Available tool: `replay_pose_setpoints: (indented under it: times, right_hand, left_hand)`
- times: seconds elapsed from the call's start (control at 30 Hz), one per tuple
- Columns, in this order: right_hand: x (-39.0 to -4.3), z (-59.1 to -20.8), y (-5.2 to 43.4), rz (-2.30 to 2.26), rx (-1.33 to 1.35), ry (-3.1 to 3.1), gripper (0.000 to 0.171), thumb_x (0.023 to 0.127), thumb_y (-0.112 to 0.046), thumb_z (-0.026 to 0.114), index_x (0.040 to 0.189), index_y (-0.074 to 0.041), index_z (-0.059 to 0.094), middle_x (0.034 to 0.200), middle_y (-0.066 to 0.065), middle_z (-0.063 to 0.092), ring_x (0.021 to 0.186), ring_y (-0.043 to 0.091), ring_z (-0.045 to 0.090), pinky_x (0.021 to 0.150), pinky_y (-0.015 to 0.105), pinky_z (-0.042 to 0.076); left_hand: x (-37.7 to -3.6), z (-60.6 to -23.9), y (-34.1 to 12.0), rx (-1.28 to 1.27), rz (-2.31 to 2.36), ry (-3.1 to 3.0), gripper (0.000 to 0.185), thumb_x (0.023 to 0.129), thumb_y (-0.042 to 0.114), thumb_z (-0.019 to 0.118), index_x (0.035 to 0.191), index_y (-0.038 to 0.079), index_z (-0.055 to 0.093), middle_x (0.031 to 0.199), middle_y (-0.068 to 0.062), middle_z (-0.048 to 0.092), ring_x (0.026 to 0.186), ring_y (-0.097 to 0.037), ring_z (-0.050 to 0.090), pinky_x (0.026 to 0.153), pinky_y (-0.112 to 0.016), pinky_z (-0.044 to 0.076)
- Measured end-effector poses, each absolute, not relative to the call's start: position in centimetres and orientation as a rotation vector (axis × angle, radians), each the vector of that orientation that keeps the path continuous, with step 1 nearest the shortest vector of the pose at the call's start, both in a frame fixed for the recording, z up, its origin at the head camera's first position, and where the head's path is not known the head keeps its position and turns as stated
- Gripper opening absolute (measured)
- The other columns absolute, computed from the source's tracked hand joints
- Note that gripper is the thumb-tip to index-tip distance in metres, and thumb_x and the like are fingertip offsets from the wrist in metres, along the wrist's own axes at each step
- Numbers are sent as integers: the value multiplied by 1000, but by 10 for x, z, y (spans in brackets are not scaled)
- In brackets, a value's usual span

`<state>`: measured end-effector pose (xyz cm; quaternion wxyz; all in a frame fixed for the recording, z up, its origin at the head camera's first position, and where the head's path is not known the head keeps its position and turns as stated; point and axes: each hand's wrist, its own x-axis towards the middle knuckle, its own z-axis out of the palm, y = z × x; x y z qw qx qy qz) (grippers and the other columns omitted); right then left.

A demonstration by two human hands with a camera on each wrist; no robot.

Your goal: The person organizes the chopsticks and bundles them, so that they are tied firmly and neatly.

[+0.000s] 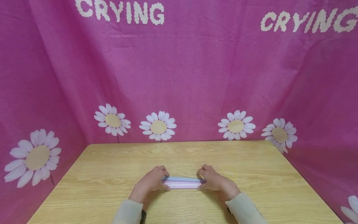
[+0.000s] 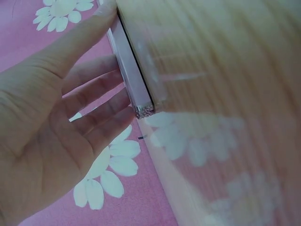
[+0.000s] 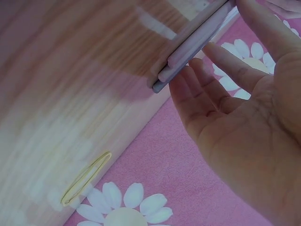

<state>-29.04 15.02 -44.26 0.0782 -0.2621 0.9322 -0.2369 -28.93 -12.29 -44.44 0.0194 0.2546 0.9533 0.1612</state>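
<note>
A flat row of thin, pencil-like sticks (image 1: 183, 183) in pastel blue, purple and pink lies crosswise between the two hands, just over the table. The left hand (image 1: 153, 179) holds the row's left end, thumb on the near side and fingers on the far side. In the left wrist view that left hand (image 2: 56, 108) has its fingertips against the sticks (image 2: 134, 75). At the other end, the right hand (image 1: 213, 179) grips the row the same way. Stick ends (image 3: 162, 82) poke out past the right fingers in the right wrist view.
A thin yellow rubber band (image 1: 230, 173) lies on the wooden table (image 1: 112, 174) beyond the right wrist. Pink cloth (image 1: 179, 77) printed with daisies and white lettering hangs behind the table and along both sides.
</note>
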Motion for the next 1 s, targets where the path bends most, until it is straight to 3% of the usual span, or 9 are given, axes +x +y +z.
replay_pose_setpoints:
  times: [0.4,1.0]
  right_hand:
    - [-295,-447,151,-733,-850,2756,32,80,-14,77,93,-4,50,90,4,43,86,17,36,75,27,33]
    - [-304,-445,152,-723,-724,2656,31,78,-17,79,89,-7,52,86,1,48,84,18,39,74,29,34]
  left_hand:
    - [-287,-443,-124,793,530,2948,44,72,29,85,103,4,67,99,-4,59,92,-17,53,89,-38,51]
    - [-292,-443,-126,777,516,2850,45,73,33,84,97,8,56,92,2,49,88,-14,40,81,-33,42]
